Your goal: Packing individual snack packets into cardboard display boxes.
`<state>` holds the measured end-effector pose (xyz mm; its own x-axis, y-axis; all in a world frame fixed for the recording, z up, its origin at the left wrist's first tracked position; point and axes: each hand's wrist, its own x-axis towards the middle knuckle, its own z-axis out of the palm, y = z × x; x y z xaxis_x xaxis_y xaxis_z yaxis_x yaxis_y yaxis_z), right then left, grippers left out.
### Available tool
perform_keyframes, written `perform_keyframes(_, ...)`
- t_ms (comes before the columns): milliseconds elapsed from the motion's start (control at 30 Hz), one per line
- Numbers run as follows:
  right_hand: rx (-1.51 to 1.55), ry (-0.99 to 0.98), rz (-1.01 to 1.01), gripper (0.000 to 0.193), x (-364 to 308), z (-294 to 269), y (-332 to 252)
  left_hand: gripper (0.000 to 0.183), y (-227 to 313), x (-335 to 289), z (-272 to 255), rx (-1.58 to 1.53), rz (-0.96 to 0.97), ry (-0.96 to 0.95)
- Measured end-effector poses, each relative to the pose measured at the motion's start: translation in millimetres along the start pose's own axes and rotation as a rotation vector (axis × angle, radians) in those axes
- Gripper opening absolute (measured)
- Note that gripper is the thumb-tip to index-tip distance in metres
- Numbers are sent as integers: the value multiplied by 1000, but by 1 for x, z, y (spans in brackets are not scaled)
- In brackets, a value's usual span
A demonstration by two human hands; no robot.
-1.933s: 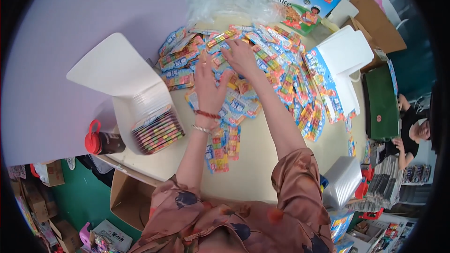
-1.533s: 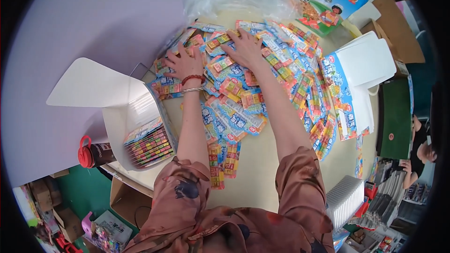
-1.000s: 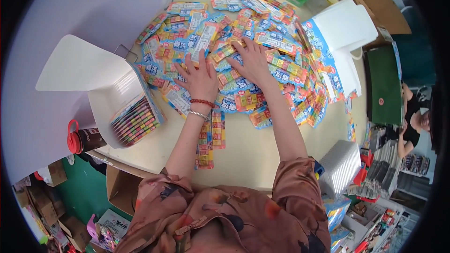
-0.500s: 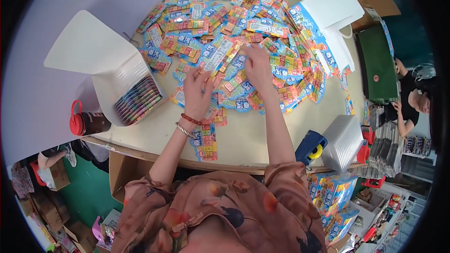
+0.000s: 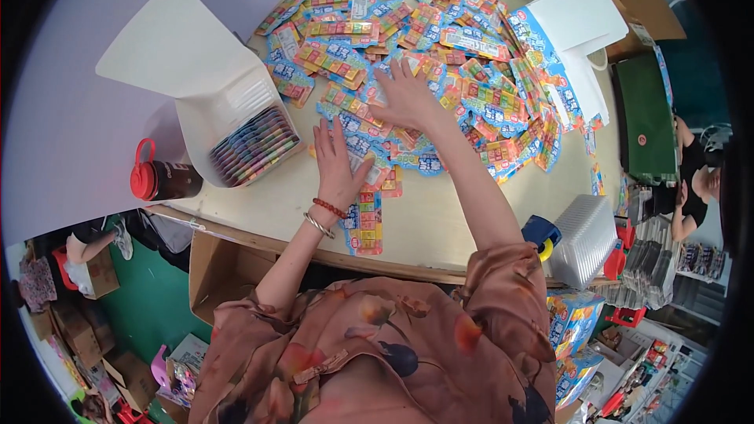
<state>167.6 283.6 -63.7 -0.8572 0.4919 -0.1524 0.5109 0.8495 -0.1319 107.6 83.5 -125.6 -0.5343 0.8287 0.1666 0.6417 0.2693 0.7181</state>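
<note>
Head view: pale table (image 5: 440,228), loose flat packs (image 5: 334,63) heaped across its middle and far side.
Left hand (image 5: 340,177): palm down at the heap's near edge, fingers extended and parted; nothing visibly gripped, underside hidden.
Right hand (image 5: 408,98): farther into the heap, fingers fanned over the packs; no pinch visible, palm side hidden.
Flat-handed contact: probably suits pressing or shifting several slick cards together better than lifting one.
White box (image 5: 204,122): left of the heap, lid thrown back, mouth exposed; likely set there for easy reach from the left.
Boxed row (image 5: 255,145): packs standing closely side by side, presumably on edge to save room.
Red-capped bottle (image 5: 166,180): beside the box at the table's left edge, perhaps kept out of the hands' way.
Clear trays (image 5: 581,239): nested at the near right, blue tape dispenser (image 5: 539,232) just beside; apparently parked clear of the heap.
Pack looks: blue, wavy-edged printed panel, strip of red, yellow and green blocks; some show a whitish printed face.
Pack lie: overlapping, every angle; stray packs (image 5: 367,224) extend toward the person, below the left hand.
</note>
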Motion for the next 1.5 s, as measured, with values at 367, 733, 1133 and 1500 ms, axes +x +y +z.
perform_keyframes(367, 515, 1114, -9, 22, -62, -26, 12, 99, 1, 59, -8, -196, -200, 185)
perform_keyframes(733, 1536, 902, 248, 14, -48, -5, 32, 97, -10, 79, 3, -876, -285, 408)
perform_keyframes(1133, 988, 122, -138, 21, -3, -23, 34, 67, 16, 96, -6, -1022, -118, -96)
perform_keyframes(1500, 1254, 491, 130, 19, -107, -19, 69, 94, -14, 23, -47, 360, 202, -473)
